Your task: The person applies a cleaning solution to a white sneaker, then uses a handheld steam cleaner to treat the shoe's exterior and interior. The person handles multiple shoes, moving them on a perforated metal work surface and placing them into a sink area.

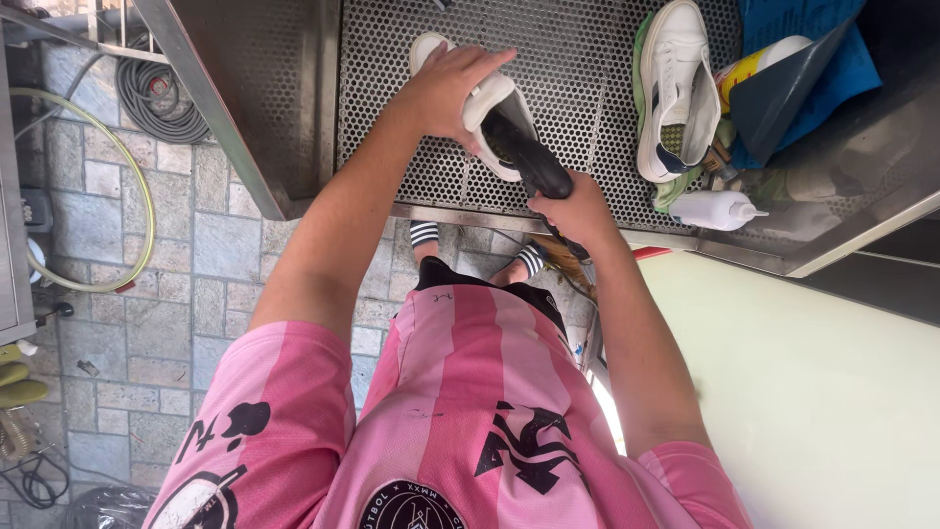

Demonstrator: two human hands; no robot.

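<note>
2 hands | L hand point(446, 88) clamps white shoe point(487, 108) | R hand point(576, 211) fist on black tool point(524, 157), tip hidden in shoe

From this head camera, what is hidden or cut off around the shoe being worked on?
- Head view: inside of the white sneaker is blocked by the black tool pushed into it.
- Tool's handle end is covered by the right hand.
- The sneaker's near side is hidden under the left hand.
- The second white sneaker has its toe cut by the top edge.
- The white squeeze bottle: contents cannot be told.
</note>
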